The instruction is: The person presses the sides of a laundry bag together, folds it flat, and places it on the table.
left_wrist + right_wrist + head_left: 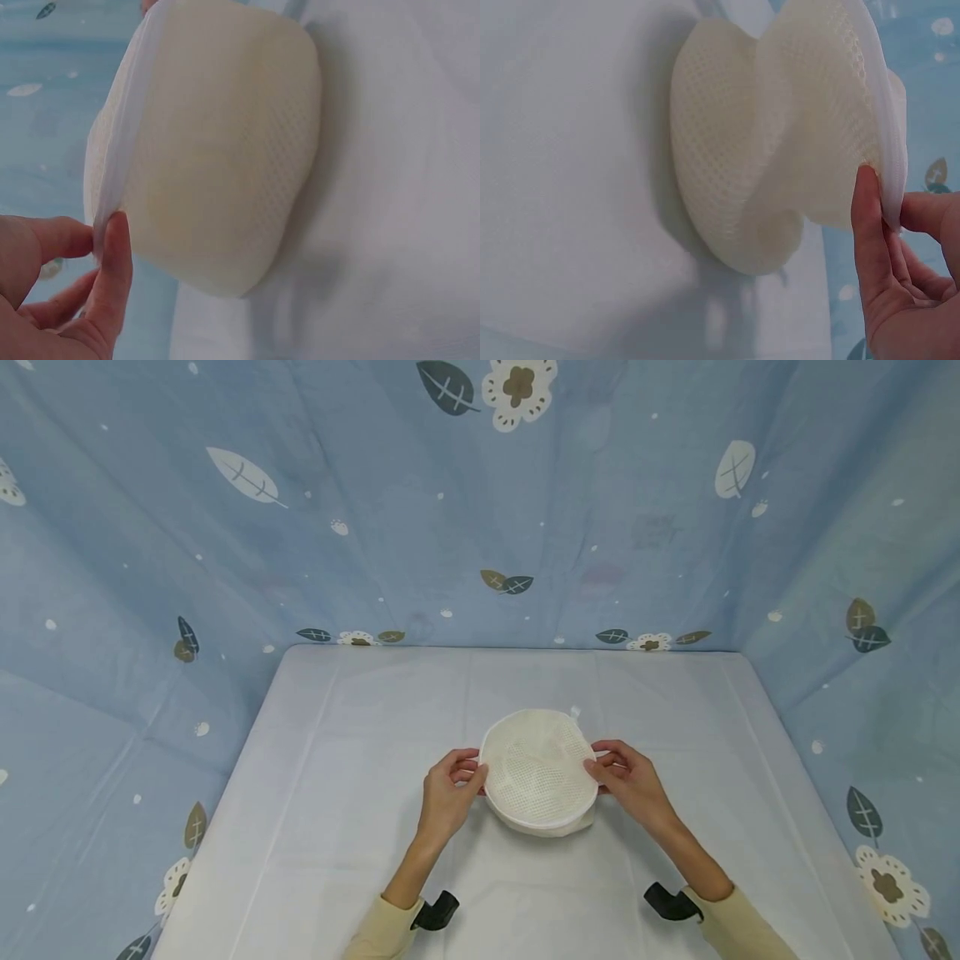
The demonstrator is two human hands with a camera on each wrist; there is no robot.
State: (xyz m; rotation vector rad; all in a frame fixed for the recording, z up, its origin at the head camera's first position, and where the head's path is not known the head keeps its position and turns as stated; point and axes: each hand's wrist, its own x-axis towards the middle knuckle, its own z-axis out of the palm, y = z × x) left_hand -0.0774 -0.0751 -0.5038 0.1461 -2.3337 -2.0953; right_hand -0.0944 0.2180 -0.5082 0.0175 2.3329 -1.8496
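A round cream mesh laundry bag point(538, 772) with a white edge is held up by both hands over the middle of the table. My left hand point(447, 793) pinches the edge on its left side between thumb and fingers. On the opposite side, my right hand point(632, 783) pinches the same white rim point(889, 135). The left wrist view shows the bag's rounded mesh body point(217, 142) hanging below the rim. In the right wrist view, the mesh side point(720, 135) is creased and folded inward. What the bag contains, if anything, is hidden.
A white cloth point(360, 827) covers the table, with faint fold lines. Blue fabric point(375, 527) with leaves and flowers hangs behind and along both sides. Black wrist-worn devices point(437, 911) sit by the cuffs of the cream sleeves point(384, 931).
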